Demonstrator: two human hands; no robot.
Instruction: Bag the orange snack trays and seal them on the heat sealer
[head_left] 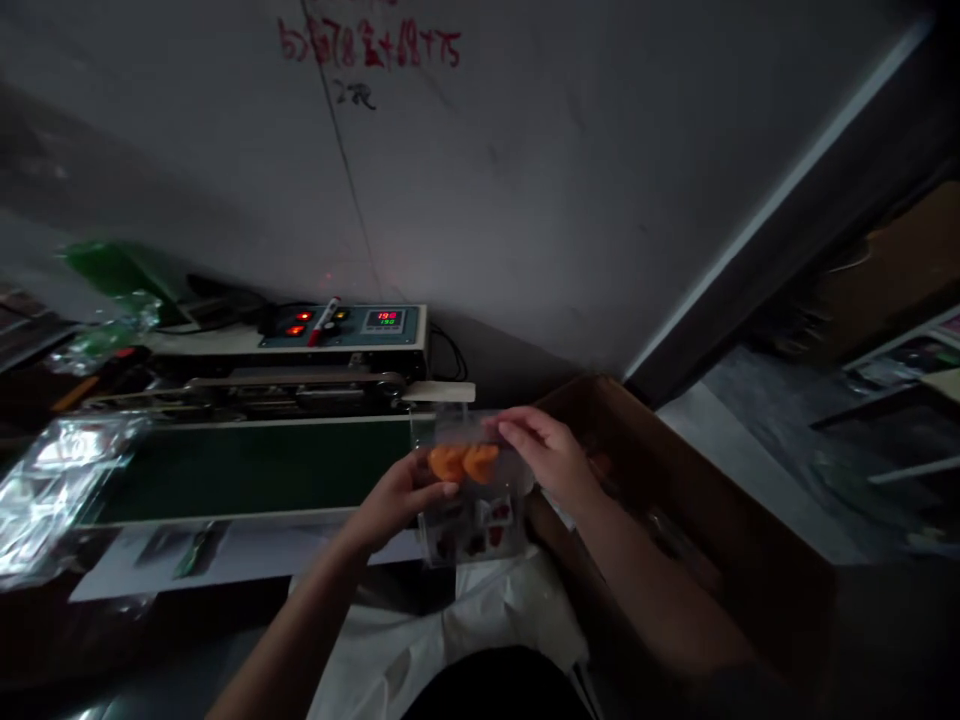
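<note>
A clear plastic bag (pixel 491 490) with two orange items (pixel 463 462) and some dark red pieces in its lower part hangs between my hands, past the right end of a green conveyor belt (pixel 262 465). My left hand (pixel 401 495) grips the bag's left edge beside the orange items, thumb in front. My right hand (pixel 547 450) pinches the bag's upper right edge. Behind the belt stands a machine with a control panel (pixel 349 326), lit red switches and a digital display; a red and white marker (pixel 324 322) lies on it.
An open cardboard box (pixel 720 500) stands at my right. Shiny clear packets (pixel 56 490) lie at the left end of the belt. White paper (pixel 255 560) lies in front of the belt. A grey wall (pixel 487 180) with red writing rises behind.
</note>
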